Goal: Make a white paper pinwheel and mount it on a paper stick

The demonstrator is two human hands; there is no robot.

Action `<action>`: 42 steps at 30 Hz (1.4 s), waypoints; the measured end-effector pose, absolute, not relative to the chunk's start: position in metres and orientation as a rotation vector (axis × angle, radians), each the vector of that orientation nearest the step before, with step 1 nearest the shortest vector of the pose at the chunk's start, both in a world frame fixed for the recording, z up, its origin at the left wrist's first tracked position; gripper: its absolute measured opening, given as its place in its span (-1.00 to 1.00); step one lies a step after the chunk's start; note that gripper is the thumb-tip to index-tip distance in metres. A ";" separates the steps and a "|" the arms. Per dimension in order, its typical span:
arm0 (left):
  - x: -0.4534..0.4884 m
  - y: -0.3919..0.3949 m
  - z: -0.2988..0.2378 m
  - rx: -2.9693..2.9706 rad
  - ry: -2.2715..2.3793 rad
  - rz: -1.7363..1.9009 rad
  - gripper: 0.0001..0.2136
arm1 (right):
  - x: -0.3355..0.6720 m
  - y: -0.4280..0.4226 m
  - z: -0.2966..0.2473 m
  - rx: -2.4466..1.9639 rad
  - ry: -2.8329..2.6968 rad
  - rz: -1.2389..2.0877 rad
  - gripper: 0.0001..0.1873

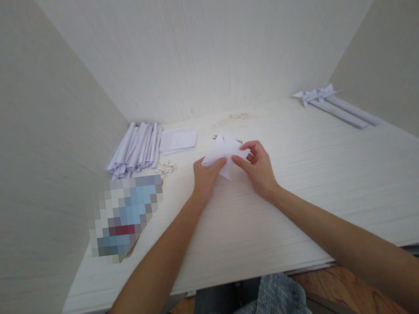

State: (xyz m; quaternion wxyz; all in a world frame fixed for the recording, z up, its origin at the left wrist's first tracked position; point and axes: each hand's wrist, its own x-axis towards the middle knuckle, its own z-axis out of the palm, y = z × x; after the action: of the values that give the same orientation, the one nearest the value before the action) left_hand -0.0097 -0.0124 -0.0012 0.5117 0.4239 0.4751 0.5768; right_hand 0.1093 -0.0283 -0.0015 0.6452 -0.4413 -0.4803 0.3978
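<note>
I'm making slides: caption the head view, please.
Left hand and right hand hold white paper, rolled tubes at left.

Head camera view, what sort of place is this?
Probably a small paper-craft workstation: the white tabletop holds rolled paper tubes at left and pinwheel-like shapes at right, with white paper being held in the middle.
</note>
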 end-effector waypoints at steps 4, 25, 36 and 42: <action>-0.009 -0.013 0.001 0.889 1.086 1.430 -0.74 | 0.104 -0.030 -0.001 -0.896 -0.908 1.065 -0.42; -0.001 -0.024 0.005 0.861 1.005 1.339 -0.80 | 0.100 -0.028 -0.005 -0.922 -0.812 1.278 -0.77; -0.020 -0.010 0.009 0.914 0.839 1.076 -0.76 | 0.117 -0.022 -0.003 -0.979 -0.955 1.480 -0.77; -0.022 -0.008 0.005 1.011 0.853 1.048 -0.74 | 0.118 -0.022 -0.001 -0.975 -0.950 1.513 -0.77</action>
State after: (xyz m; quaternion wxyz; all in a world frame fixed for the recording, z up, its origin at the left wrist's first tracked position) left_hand -0.0221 -0.0080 0.0046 0.6646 0.4477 0.3778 0.4639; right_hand 0.1179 -0.0223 -0.0009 0.5252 -0.4076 -0.3972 0.6327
